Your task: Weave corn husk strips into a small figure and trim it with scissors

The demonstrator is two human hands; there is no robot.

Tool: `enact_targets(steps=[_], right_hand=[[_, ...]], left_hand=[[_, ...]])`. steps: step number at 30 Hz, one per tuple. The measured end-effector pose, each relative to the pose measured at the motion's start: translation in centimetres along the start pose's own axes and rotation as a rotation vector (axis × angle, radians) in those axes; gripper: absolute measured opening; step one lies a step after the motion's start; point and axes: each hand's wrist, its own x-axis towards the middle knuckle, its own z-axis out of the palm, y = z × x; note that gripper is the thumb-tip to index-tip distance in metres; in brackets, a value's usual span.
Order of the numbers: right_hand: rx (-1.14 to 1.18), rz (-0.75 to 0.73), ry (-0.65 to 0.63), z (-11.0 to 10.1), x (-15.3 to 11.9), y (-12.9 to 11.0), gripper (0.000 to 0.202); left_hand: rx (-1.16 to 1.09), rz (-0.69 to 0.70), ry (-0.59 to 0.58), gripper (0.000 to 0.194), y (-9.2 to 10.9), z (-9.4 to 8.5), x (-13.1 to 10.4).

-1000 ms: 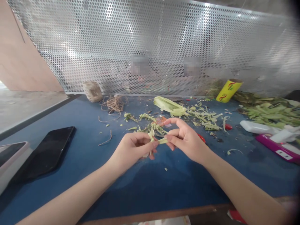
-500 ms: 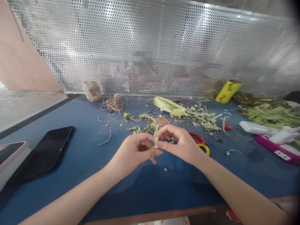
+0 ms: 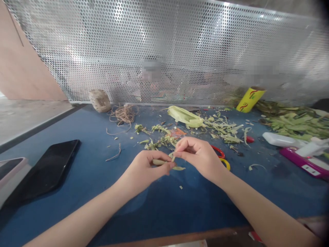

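Between thumb and fingers, my left hand (image 3: 142, 169) pinches a pale green corn husk strip (image 3: 158, 162), whose tip sticks out past the fingertips. Right beside it, my right hand (image 3: 202, 159) is closed in a pinch on a narrow upright end of the husk strip. Just beyond the hands lie several small knotted or braided husk pieces (image 3: 168, 140). Scissors with red and yellow handles (image 3: 225, 163) lie partly hidden behind my right hand. A larger pale green corn husk (image 3: 185, 117) rests farther back.
On the blue table (image 3: 102, 192) are a twine tangle (image 3: 123, 115), a stone-like block (image 3: 99, 100), a black phone (image 3: 48, 168) and husk shreds (image 3: 228, 132). At right are a yellow tube (image 3: 250, 99), a leaf pile (image 3: 300, 123) and a purple power strip (image 3: 303, 163). A perforated metal screen (image 3: 174, 44) stands behind.
The husk strip has turned from upright to lying more sideways in my left hand. My right hand's fingers have drawn together into a tighter pinch, slightly right of before.
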Motion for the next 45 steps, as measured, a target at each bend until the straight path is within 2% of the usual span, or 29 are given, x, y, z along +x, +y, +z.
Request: enact_targets(steps=[3, 6, 8, 12, 15, 18, 21, 23, 25, 29, 32, 35, 37, 41, 45], right_hand=[[0.026, 0.004, 0.062, 0.0, -0.1, -0.1, 0.012], [0.067, -0.041, 0.084, -0.1, 0.0, 0.0, 0.011], [0.091, -0.069, 0.039, 0.0, 0.1, 0.3, 0.01], [0.057, -0.017, -0.143, 0.2, 0.0, 0.7, 0.033], [-0.053, 0.022, -0.141, 0.1, 0.0, 0.5, 0.042], [-0.148, 0.07, -0.109, -0.3, 0.0, 0.1, 0.035], [-0.215, 0.098, -0.17, -0.3, 0.0, -0.3, 0.018], [-0.24, 0.107, -0.199, -0.1, 0.1, -0.5, 0.017], [-0.249, 0.094, -0.167, 0.1, 0.0, -0.6, 0.015], [-0.227, 0.038, -0.011, 0.3, 0.0, -0.4, 0.007], [-0.16, 0.074, 0.06, 0.2, 0.0, 0.0, 0.01], [-0.051, 0.137, 0.078, 0.1, 0.0, 0.4, 0.016], [0.028, 0.153, 0.086, 0.2, 0.1, 0.5, 0.019], [0.049, 0.151, 0.014, 0.6, 0.0, 0.3, 0.017], [0.017, 0.146, 0.07, 1.0, -0.3, 0.0, 0.015]], left_hand=[[0.0, -0.023, -0.024, 0.02, 0.0, -0.1, 0.0], [-0.017, 0.015, -0.057, 0.02, 0.0, -0.5, 0.0], [-0.031, 0.061, -0.08, 0.022, -0.1, -0.8, 0.0], [-0.096, 0.159, -0.126, 0.032, -0.3, -1.2, 0.1], [-0.098, 0.172, -0.164, 0.035, -0.4, -1.2, 0.1], [-0.002, 0.165, -0.139, 0.031, -0.4, -1.1, -0.1], [0.197, 0.181, -0.048, 0.027, -0.1, -1.1, -0.2], [0.302, 0.194, -0.015, 0.026, 0.1, -1.1, -0.3], [0.347, 0.209, -0.011, 0.024, 0.2, -1.0, -0.3], [0.363, 0.244, -0.013, 0.021, 0.5, -1.4, -0.4], [0.363, 0.239, -0.005, 0.02, 0.7, -2.1, -0.5], [0.3, 0.253, 0.069, 0.019, 0.6, -2.3, -0.4], [0.155, 0.246, 0.1, 0.029, 0.4, -1.9, -0.3], [-0.194, 0.155, 0.009, 0.057, 0.1, -0.7, 0.0], [-0.242, 0.156, -0.002, 0.059, 0.1, -0.2, 0.1]])
